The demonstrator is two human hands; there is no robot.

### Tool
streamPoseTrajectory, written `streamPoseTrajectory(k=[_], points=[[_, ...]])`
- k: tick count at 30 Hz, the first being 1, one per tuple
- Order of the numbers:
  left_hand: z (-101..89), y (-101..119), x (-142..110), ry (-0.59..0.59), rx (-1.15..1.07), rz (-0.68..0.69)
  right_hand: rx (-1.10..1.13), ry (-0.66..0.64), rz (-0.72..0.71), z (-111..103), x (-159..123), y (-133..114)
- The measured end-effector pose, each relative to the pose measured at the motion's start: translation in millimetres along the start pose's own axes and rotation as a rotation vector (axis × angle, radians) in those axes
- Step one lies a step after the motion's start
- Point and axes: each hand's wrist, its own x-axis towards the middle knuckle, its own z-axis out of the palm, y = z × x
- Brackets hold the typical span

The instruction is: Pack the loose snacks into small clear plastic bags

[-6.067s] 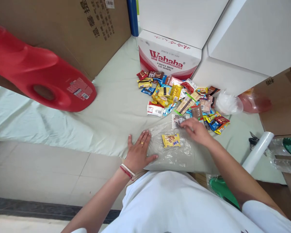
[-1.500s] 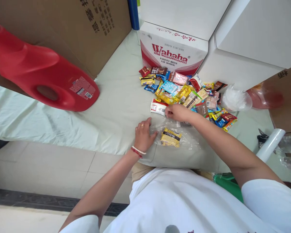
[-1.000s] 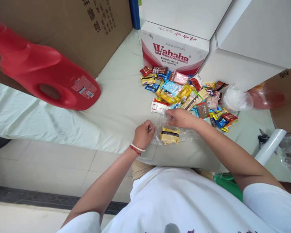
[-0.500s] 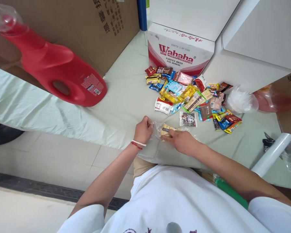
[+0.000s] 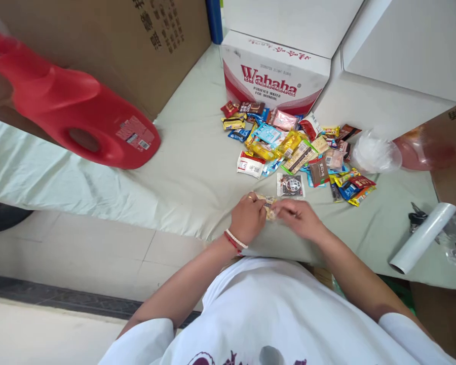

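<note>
Cloth-covered counter [image 5: 186,172], snack heap [image 5: 285,137] before the Wahaha box [image 5: 273,76]. Yellow snack packet [image 5: 269,208] lies between both grips, nearer than the dark packet [image 5: 291,186]. Left hand [image 5: 248,219]: grip closed on its left end. Right hand [image 5: 299,219]: fingers curled at its right end; cannot tell whether pinching.

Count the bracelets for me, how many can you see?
2. One is the white beaded bracelet, around the wrist of the left hand. The other is the red bracelet, right next to it, on the side toward the elbow. The right hand shows none.
</note>
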Motion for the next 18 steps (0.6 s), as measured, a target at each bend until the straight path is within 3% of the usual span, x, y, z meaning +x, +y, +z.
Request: streamPoseTrajectory(k=[2,4,8,10,15,18], points=[[3.8,5,-3,-0.004,0.14,-0.007,-0.102,0.305,0.238,-5,-1,13],[6.2,8,-7,0.007,0.183,-0.014,-0.277,0.414,0.364,-4,-3,26],[10.6,3,-8,0.211,0.187,-0.107,-0.421,0.239,0.33,3,-16,36],[13.9,-1,-5,0.3,0.185,-0.2,-0.392,0.233,0.297,5,-26,30],[22.4,-1,-1,0.134,0.173,-0.255,-0.117,0.177,0.298,12,-27,-3],[25.0,13,-4,0.174,0.125,-0.162,-0.052,0.201,0.192,21,-19,-13]])
